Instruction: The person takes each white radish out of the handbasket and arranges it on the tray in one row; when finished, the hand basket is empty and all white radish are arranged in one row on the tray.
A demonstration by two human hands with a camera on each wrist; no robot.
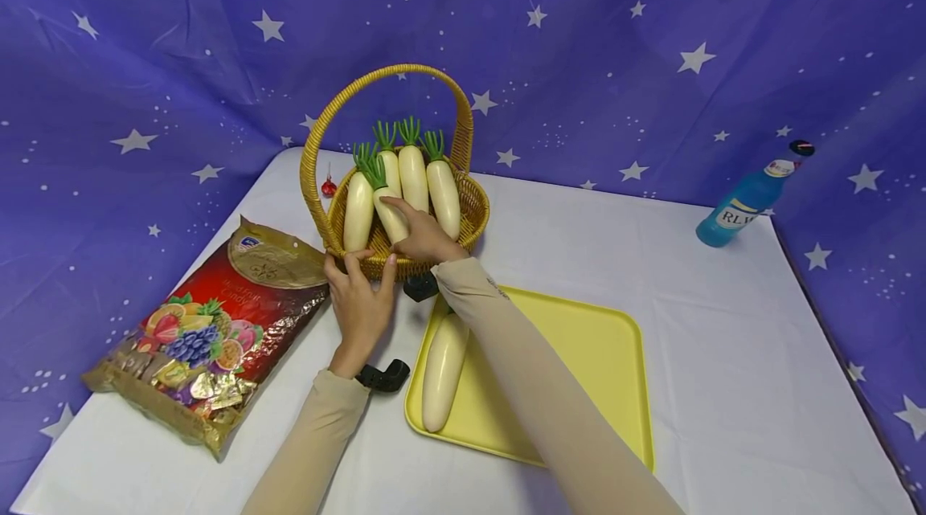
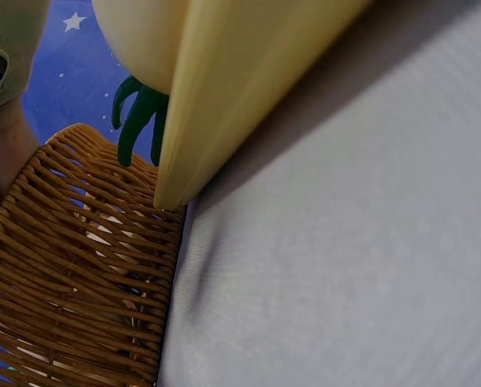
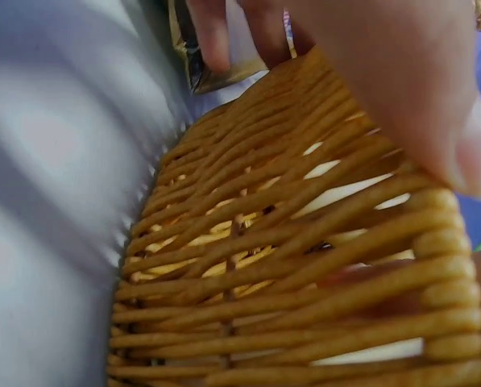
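Left hand (image 1: 360, 310) clamped on near rim of basket (image 1: 481, 214), fingers and thumb hooked over the wicker; right wrist view shows the thumb over the edge. Right hand (image 1: 427, 240) reaches over the rim, index finger laid across front radish (image 1: 390, 227); can't tell if it actually grips. Hands apart, both at basket's near side.

Five radishes in basket, green tops up, leaning toward the back. Sixth radish (image 1: 444, 374) lies on left side of yellow tray (image 1: 579, 354), its top partly hidden by the right sleeve (image 1: 506, 338). Candy bag (image 1: 246, 290) just left of basket; small red item (image 1: 329, 187) behind bag. Blue bottle (image 1: 748, 198) far right, tilted in view, on white table (image 1: 579, 242). Starry purple backdrop (image 1: 579, 57) behind.
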